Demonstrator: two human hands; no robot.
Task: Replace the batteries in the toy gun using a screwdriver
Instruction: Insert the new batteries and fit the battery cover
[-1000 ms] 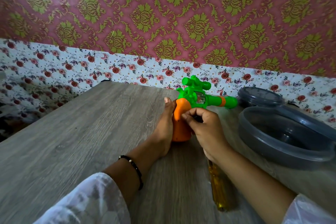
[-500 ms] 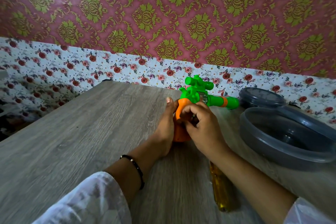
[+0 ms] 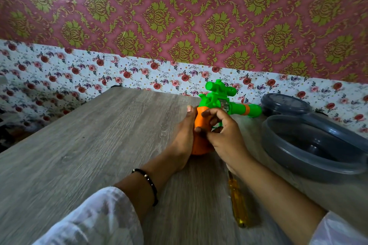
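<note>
A green plastic toy gun (image 3: 217,103) with a bulbous orange grip is stood upright on its grip on a grey wood-grain tabletop (image 3: 83,145), just right of the view's centre. Its green barrel, ringed with an orange band, is pointed toward 3 o'clock, and a green scope is mounted on top. The orange grip is held from its 9 o'clock side by the left hand (image 3: 184,137), whose fingers are wrapped behind it with the thumb laid along its edge. From the 4 o'clock side, the grip is grasped by the right hand (image 3: 223,135), its fingers curled against the orange surface. A thin black beaded bracelet (image 3: 148,185) is worn on the left wrist, and white sleeves are seen on both arms. A screwdriver with a translucent yellow handle (image 3: 238,207) is laid flat on the tabletop at 5 o'clock from the toy, partly hidden under the right forearm. At 3 o'clock, a round dark grey plastic container (image 3: 310,145) is placed, with a round dark grey lid (image 3: 284,103) just behind it.
</note>
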